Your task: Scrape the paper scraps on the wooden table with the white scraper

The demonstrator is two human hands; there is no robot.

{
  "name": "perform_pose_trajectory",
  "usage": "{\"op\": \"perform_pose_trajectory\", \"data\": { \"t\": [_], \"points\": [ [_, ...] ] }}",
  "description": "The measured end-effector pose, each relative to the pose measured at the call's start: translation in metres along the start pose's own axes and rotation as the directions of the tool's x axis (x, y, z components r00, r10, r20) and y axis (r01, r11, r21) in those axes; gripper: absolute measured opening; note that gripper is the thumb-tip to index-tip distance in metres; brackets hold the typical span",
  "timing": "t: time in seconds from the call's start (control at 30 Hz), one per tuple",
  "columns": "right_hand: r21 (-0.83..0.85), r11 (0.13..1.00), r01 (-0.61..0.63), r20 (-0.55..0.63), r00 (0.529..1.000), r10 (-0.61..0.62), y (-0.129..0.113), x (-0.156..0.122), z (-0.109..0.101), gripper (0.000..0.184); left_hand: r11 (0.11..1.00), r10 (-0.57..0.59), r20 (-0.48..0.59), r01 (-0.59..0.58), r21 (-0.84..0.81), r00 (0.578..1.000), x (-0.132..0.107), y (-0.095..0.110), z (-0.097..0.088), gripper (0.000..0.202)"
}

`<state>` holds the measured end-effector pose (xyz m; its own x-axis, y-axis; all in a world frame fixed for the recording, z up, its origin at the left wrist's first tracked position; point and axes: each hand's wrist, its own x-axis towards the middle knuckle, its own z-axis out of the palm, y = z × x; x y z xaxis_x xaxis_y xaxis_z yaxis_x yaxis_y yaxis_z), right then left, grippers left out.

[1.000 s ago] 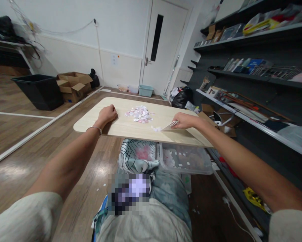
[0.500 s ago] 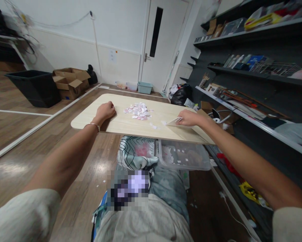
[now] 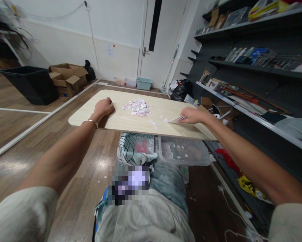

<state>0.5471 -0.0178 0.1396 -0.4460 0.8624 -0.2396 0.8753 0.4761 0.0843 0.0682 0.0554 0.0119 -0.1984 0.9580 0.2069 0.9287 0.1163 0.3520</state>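
A light wooden table (image 3: 120,121) stands in front of me with a heap of small pink and white paper scraps (image 3: 137,107) near its middle. My left hand (image 3: 104,107) rests on the table as a closed fist, left of the heap, with a thin bracelet on the wrist. My right hand (image 3: 191,116) pinches a flat white card (image 3: 174,119) against the table near its right edge. A few loose scraps (image 3: 154,123) lie on the wood just left of the card.
A clear plastic bin (image 3: 183,152) holding scraps sits on the floor under the table's right side, beside a patterned cloth (image 3: 135,148). Dark shelves (image 3: 241,67) line the right wall. Cardboard boxes (image 3: 67,79) and a black tub (image 3: 27,84) stand at left.
My right hand with the card has slid rightward toward the table's edge, leaving a few scraps behind it. My left fist stays put. The view has tilted down a little.
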Motion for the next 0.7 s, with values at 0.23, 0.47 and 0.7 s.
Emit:
{"op": "perform_pose_trajectory", "data": {
  "t": [0.23, 0.47, 0.7],
  "points": [
    [0.021, 1.000, -0.022, -0.013, 1.000, 0.023, 0.006, -0.007, 0.002, 0.033, 1.000, -0.010, -0.009, 0.010, -0.004, 1.000, 0.001, -0.001, 0.001, 0.052],
    [-0.145, 0.984, -0.101, 0.006, 0.995, 0.103, -0.001, -0.014, -0.001, 0.022, 0.999, -0.013, -0.019, 0.012, -0.041, 1.000, 0.001, -0.001, 0.000, 0.049],
    [-0.100, 0.995, 0.012, -0.100, 0.995, -0.022, -0.051, -0.028, -0.010, 0.030, 0.997, 0.011, 0.010, -0.010, -0.071, 1.000, -0.001, -0.001, -0.002, 0.051]
  ]
}}
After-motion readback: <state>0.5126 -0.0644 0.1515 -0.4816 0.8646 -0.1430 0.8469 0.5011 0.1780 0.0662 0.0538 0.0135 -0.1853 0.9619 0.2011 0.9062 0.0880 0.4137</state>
